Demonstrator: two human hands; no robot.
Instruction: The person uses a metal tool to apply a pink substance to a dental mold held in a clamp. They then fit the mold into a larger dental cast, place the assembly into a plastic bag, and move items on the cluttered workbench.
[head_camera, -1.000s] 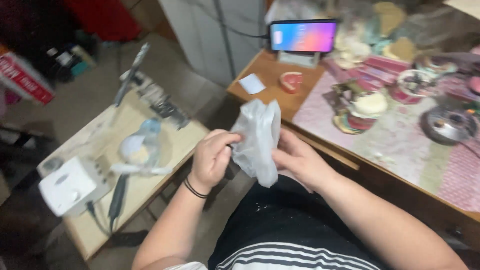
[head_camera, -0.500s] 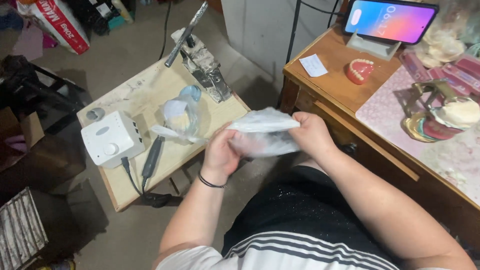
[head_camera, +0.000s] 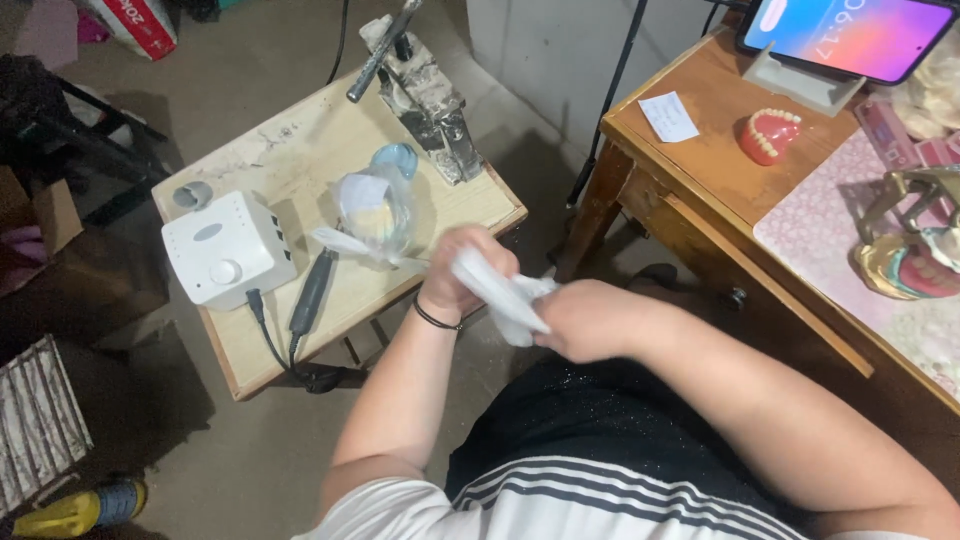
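Seated person grips a crumpled white plastic bag (head_camera: 505, 297) w/ both hands over the lap: left hand (head_camera: 462, 270) fisted round its upper end, right hand (head_camera: 588, 318) clenched on the lower. Far left, small wooden side table (head_camera: 290, 160) w/ white square control box (head_camera: 226, 248), black handpiece (head_camera: 311, 293), clear plastic bag (head_camera: 375, 212). Right: pink denture model (head_camera: 769, 134) on brown wooden desk (head_camera: 715, 170).

dental workshop | denture model (head_camera: 768, 135) on desk | micromotor control box (head_camera: 226, 248) | metal press (head_camera: 425, 95)
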